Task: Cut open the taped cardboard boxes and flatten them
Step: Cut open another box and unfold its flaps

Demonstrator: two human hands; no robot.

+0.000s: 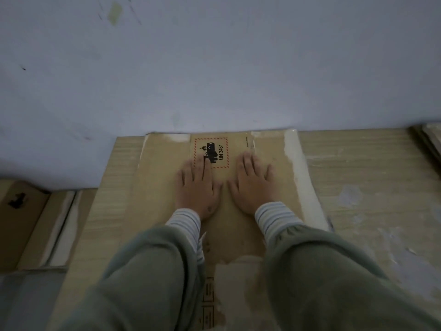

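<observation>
Now the flattened cardboard box [238, 235] lies on the wooden table [358, 175], its far edge against the wall [214, 68]. Both the left hand [198, 187] and the right hand [253, 185] press palm-down on it, fingers spread flat, gripping nothing, beside the UN 3481 label [211, 152].

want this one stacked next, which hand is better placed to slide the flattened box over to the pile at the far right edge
Right, probably. The right hand lies flat on the flattened brown cardboard box, on the side nearer the stack of flat cardboard. The left hand would have to reach across.
</observation>
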